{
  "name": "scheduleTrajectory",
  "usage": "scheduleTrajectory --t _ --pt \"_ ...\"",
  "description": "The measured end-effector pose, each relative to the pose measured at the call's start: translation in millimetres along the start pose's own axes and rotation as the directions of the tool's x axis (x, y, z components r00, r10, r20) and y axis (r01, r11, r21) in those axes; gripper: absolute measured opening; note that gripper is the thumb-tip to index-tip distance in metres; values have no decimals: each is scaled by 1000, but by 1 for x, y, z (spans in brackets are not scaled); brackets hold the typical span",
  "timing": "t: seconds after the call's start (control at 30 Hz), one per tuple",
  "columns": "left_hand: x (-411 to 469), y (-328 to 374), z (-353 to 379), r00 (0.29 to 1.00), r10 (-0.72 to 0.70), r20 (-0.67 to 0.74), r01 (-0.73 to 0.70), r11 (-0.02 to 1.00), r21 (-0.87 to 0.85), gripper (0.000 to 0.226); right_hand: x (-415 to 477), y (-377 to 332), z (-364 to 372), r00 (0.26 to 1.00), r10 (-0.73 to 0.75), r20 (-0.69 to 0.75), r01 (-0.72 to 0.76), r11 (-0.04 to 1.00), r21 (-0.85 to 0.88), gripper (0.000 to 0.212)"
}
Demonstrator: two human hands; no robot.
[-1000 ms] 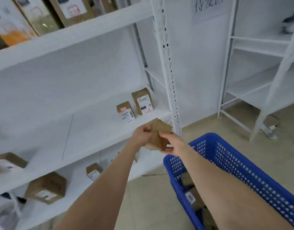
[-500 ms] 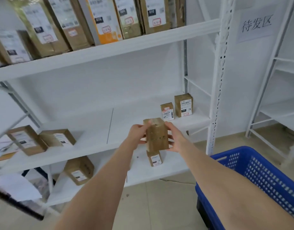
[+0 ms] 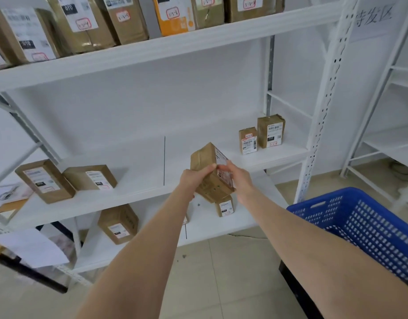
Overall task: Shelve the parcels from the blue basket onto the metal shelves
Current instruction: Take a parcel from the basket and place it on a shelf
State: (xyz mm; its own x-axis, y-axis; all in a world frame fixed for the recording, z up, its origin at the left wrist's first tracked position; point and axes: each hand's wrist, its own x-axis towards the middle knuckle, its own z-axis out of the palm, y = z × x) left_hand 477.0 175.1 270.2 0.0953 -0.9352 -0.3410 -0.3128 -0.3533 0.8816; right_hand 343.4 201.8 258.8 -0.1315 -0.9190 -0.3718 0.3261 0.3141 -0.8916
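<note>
Both hands hold one brown parcel [image 3: 211, 173] in front of the middle shelf [image 3: 134, 192], tilted, its label turned to the right. The left hand [image 3: 193, 178] grips its left side; the right hand [image 3: 238, 178] pinches the label side. Two small parcels [image 3: 260, 135] stand upright further right (labels facing out). The blue basket [image 3: 359, 226] sits at lower right.

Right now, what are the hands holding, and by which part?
A small brown parcel, tilted: the left hand grips its left side, the right hand holds its labelled right side.
</note>
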Motion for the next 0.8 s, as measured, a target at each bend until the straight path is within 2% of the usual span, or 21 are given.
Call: scheduleTrajectory --t 0.07,0.2,0.23,0.33,0.4,0.47,0.6,0.8 --pt "2 -1 2 1000 -24 6 24 999 -25 70 2 1 0 1000 2 -5 -2 1000 -17 37" --pt "3 -4 -4 998 -48 35 51 995 -90 45 18 9 -12 996 8 -84 -6 1000 27 22" --pt "3 -5 -6 998 -47 50 52 992 -113 44 21 10 -18 996 40 -84 -41 999 -12 28" --pt "4 -6 -8 995 -32 93 49 982 -184 41 23 14 -33 973 221 62 -210 967 -145 53" --pt "0 -4 -5 993 -15 119 39 978 -203 42 22 14 -35 933 300 196 -289 953 -86 59" --pt "-3 -2 -2 991 0 135 29 977 -213 44 22 14 -34 919 298 258 -314 949 20 57" --pt "-10 2 -3 989 16 148 18 974 -225 40 21 8 -34 926 245 288 -299 940 163 39" --pt "-15 4 -3 997 40 70 -26 981 -192 26 17 0 -30 946 208 248 -247 959 140 38"
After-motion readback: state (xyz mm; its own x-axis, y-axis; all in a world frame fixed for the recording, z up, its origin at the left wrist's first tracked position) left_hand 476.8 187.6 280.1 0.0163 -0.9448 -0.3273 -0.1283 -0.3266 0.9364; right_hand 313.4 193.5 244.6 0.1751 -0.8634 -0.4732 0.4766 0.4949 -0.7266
